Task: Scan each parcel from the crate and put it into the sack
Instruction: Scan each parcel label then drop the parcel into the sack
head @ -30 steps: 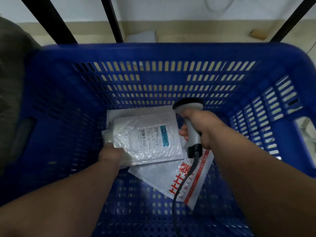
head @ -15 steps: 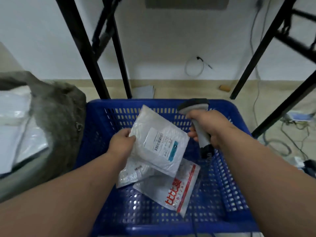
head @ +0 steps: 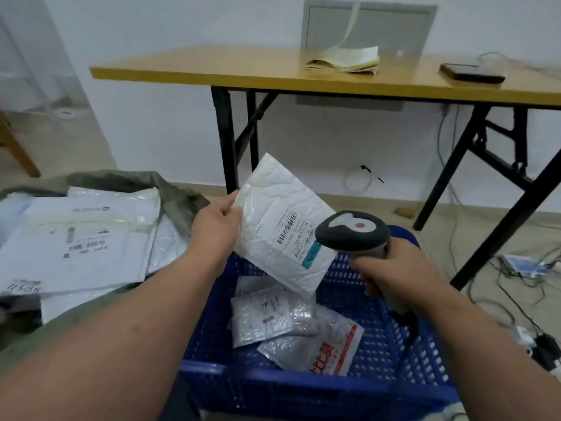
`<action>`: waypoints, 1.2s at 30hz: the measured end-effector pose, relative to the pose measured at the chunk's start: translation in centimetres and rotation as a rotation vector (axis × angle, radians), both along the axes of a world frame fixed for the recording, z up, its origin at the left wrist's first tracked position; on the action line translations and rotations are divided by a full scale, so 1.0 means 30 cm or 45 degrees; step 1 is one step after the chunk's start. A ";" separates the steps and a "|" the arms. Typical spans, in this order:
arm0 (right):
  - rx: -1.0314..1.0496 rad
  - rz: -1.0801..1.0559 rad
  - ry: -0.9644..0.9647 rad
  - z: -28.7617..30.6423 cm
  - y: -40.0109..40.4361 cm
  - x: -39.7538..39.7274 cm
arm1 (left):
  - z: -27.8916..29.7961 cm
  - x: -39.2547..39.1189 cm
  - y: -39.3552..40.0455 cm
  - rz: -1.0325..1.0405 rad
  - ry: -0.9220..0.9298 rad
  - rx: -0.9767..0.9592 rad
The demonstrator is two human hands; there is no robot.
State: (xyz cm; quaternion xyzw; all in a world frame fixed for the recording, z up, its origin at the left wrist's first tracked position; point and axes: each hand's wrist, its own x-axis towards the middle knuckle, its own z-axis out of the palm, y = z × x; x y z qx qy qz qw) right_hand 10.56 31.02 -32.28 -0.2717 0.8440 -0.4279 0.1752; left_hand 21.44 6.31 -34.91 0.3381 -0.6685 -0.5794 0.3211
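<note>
My left hand (head: 217, 229) pinches the left edge of a white bubble-mailer parcel (head: 273, 214), held tilted above the blue crate (head: 303, 390) with its barcode label facing me. My right hand (head: 394, 268) grips the handle of a grey barcode scanner (head: 352, 232), whose head sits just right of the label. Two more parcels lie in the crate: a clear bubble bag (head: 264, 317) and a white bag with red print (head: 318, 350). The olive-green sack (head: 179, 192) lies open at the left, with several white parcels (head: 82, 238) inside.
A wooden folding table (head: 243, 71) with black legs stands behind the crate, carrying papers (head: 343, 60) and a dark device (head: 472, 74). Cables and small devices (head: 522, 265) litter the floor at the right. The scanner's cable runs down into the crate.
My left hand has lifted the bubble-mailer out of the crate to above its rim. My right hand has brought the scanner up beside the label. The view has tilted upward.
</note>
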 end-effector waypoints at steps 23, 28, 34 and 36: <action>0.156 0.281 0.205 -0.020 0.029 -0.038 | -0.019 -0.007 -0.077 -0.041 -0.007 0.120; 0.166 0.284 0.212 -0.025 0.045 -0.041 | -0.015 -0.004 -0.076 -0.029 -0.030 0.095; 0.178 0.295 0.227 -0.024 0.049 -0.042 | -0.018 -0.012 -0.074 -0.023 -0.044 0.106; 0.195 0.299 0.240 -0.025 0.051 -0.044 | -0.020 -0.015 -0.072 -0.021 -0.042 0.110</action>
